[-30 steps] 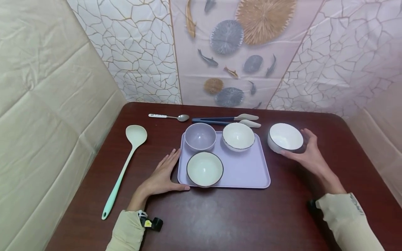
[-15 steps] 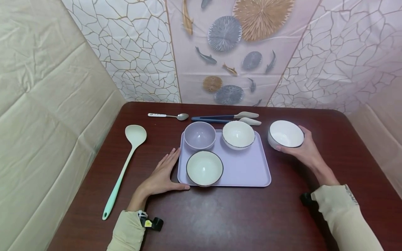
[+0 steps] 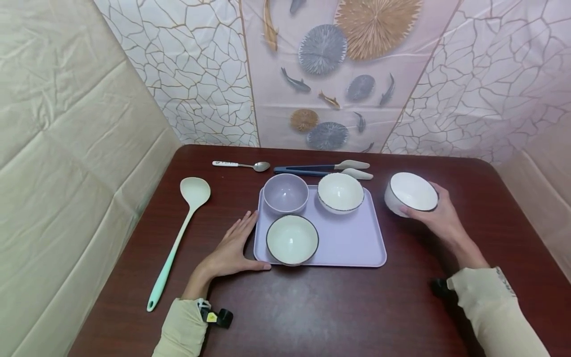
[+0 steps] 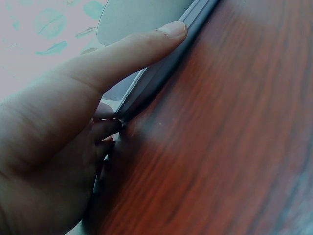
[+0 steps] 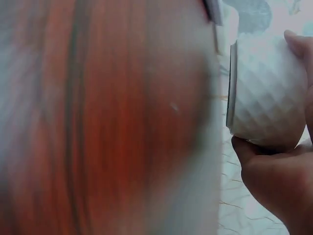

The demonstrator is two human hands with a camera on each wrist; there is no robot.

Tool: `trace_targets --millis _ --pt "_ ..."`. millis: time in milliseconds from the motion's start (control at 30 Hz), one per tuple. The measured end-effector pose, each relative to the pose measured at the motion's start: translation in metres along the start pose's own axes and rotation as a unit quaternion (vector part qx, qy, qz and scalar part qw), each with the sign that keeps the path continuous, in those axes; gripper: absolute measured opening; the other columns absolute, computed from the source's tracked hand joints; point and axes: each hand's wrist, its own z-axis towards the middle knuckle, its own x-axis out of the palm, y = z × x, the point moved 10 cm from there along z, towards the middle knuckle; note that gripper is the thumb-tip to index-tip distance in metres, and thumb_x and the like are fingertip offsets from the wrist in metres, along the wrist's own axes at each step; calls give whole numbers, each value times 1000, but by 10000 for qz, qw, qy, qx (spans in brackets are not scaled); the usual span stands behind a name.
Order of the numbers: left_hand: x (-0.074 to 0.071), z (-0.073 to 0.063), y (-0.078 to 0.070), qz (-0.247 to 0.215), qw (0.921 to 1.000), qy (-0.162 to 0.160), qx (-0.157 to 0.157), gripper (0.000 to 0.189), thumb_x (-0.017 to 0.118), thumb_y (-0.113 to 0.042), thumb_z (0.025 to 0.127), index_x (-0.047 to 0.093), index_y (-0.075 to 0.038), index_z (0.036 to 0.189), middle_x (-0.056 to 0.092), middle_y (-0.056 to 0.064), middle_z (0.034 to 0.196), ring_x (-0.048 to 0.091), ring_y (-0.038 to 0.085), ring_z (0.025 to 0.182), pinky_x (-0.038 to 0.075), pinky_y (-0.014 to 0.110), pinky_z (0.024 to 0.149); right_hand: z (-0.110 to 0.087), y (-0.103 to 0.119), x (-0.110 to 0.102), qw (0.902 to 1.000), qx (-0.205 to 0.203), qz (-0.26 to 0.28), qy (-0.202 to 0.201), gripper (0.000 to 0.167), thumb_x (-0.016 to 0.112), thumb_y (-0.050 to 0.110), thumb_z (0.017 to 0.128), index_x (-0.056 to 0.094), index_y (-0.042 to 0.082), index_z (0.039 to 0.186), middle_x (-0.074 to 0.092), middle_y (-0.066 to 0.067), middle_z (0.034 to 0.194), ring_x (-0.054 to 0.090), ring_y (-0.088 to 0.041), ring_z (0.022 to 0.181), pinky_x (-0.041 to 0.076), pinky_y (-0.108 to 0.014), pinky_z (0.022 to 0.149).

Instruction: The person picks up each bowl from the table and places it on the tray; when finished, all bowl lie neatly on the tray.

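My left hand (image 3: 229, 254) rests at the left end of the lilac tray (image 3: 352, 248), fingers straight along the side and thumb at the front edge. In the left wrist view, the thumb (image 4: 132, 53) lies against the tray's rim. Right of the tray, my right hand (image 3: 439, 218) grips a white bowl (image 3: 412, 192) by its side, thumb near the dark rim. The right wrist view shows the bowl's dimpled outside (image 5: 269, 93) between thumb and fingers. Three bowls stand on the tray: a purple bowl (image 3: 285, 193), a scalloped white bowl (image 3: 340, 192) and a cream bowl (image 3: 292, 240) with a dark rim.
Behind the tray lie blue tongs (image 3: 308, 171) with pale tips and a teaspoon (image 3: 241, 164) with a white handle. A pale green ladle (image 3: 178, 240) lies to the left on the dark wooden table (image 3: 312, 312). Patterned cloth walls (image 3: 200, 74) stand behind the table.
My right hand has closed more tightly around the white bowl. The bowl has shifted a little to the right and tilted slightly. My left hand and the tray have stayed put.
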Motion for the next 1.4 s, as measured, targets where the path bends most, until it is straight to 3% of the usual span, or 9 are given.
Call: trace_targets --millis 100,267,433,600,767,1033,1400 --pt "1 0 0 10 10000 18 5 129 79 -66 67 9 -8 158 11 8 163 4 23 149 6 43 118 -11 5 -13 10000 94 -3 7 101 84 23 79 19 5 154 32 -21 148 35 -32 128 28 -36 106" --pt "0 1 0 26 10000 -9 21 128 80 -65 67 10 -8 158 12 9 163 5 24 149 6 44 118 -41 22 -36 9998 -75 -175 -1 101 85 16 78 20 9 154 31 -20 147 36 -22 125 28 -13 95" --pt "0 1 1 13 10000 11 21 128 80 -66 67 10 -8 158 11 8 163 4 23 149 6 44 118 -75 40 -38 9988 -442 -100 160 104 87 2 71 24 12 153 34 -16 142 38 -12 119 30 -4 87" --pt "0 0 3 -8 10000 19 -22 128 80 -66 67 9 -10 158 11 7 163 4 23 149 6 44 118 -102 63 -10 9956 -774 77 530 109 90 -2 63 28 14 151 39 -10 138 41 -7 117 34 -6 89" --pt "0 1 3 -15 10000 8 -20 128 80 -65 67 9 -11 158 11 7 163 4 22 149 5 44 118 -114 87 30 9893 -1089 348 911 113 94 0 57 30 13 150 42 -8 138 44 -8 117 36 -9 91" --pt "-1 2 -1 -2 10000 -2 67 127 81 -63 68 10 -8 158 12 9 163 5 25 149 6 45 118 -115 104 83 9804 -1129 793 1403 116 96 8 57 26 17 149 40 -5 141 46 -13 118 37 -13 92" --pt "-2 2 -1 -8 10000 -2 63 128 82 -62 67 10 -8 158 12 8 163 5 25 149 6 44 118 -107 105 112 9787 -1010 785 1604 115 97 16 58 23 15 147 40 -8 140 45 -23 118 38 -16 92"
